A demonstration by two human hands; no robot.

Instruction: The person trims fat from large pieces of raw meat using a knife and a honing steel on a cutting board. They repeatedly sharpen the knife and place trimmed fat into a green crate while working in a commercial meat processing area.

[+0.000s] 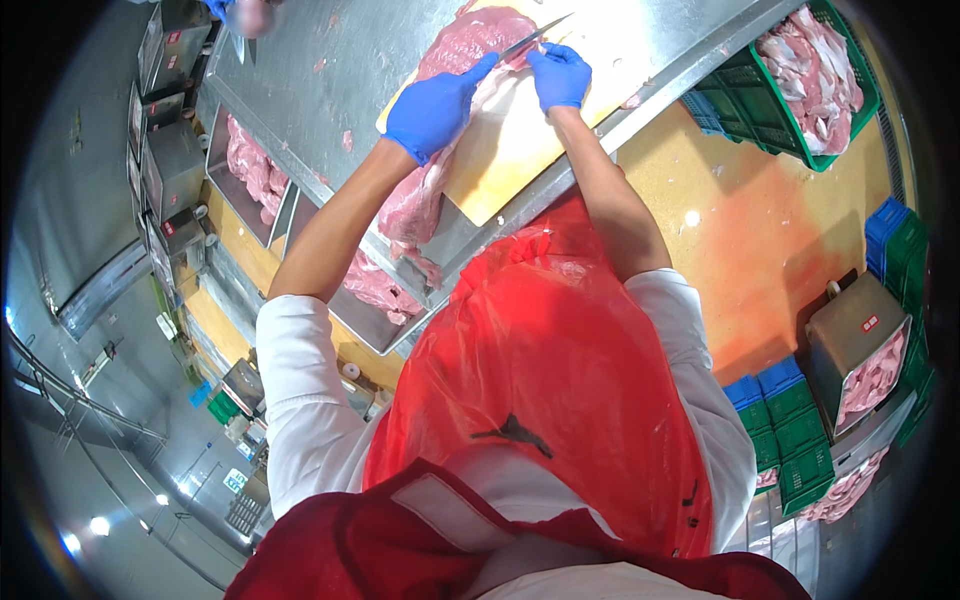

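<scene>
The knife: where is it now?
At top centre of the head view, the knife extends from the left hand over the meat, near the right hand.

Knife [535, 36], upper centre: handle hidden in left hand [434, 110]. Meat [478, 38]: partly behind same hand. Steel table [300, 85]: cut off by top edge. Co-worker's gloved hand [218, 7], upper left: likewise cut. Sign [235, 480], lower left: too small to read.

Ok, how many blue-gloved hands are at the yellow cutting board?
2: the left hand over the meat, holding the knife, and the right hand by the meat's right end. Both show plainly.
</scene>
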